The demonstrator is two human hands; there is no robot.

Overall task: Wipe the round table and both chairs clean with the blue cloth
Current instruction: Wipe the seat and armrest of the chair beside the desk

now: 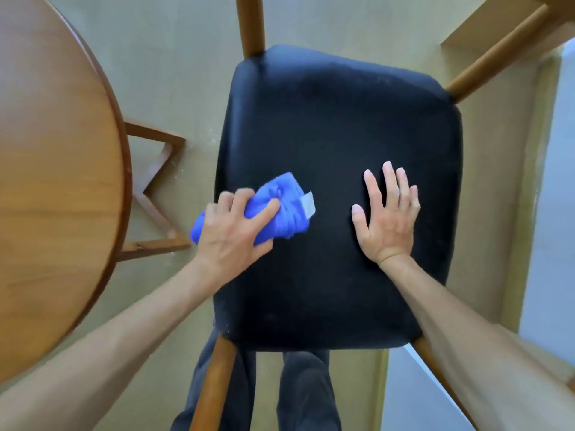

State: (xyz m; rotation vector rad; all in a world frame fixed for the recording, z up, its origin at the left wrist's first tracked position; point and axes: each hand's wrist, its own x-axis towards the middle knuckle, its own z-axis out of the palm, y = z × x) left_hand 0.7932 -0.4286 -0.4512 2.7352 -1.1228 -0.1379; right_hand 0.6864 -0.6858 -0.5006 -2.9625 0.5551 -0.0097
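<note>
I look straight down on a chair with a black padded seat [336, 126] and brown wooden legs. My left hand [236, 231] grips the bunched blue cloth [286, 209] and holds it against the left part of the seat. A grey label sticks out of the cloth on its right. My right hand [387, 216] lies flat on the right part of the seat with its fingers straight and spread. The round wooden table [53, 181] fills the left side of the view. No other chair is visible.
The table's wooden base struts [158, 188] stand on the beige floor between table and chair. My dark-trousered legs [298, 393] are just behind the seat's near edge. A wooden rail [497, 54] runs at the upper right, and a pale blue-white surface borders the right edge.
</note>
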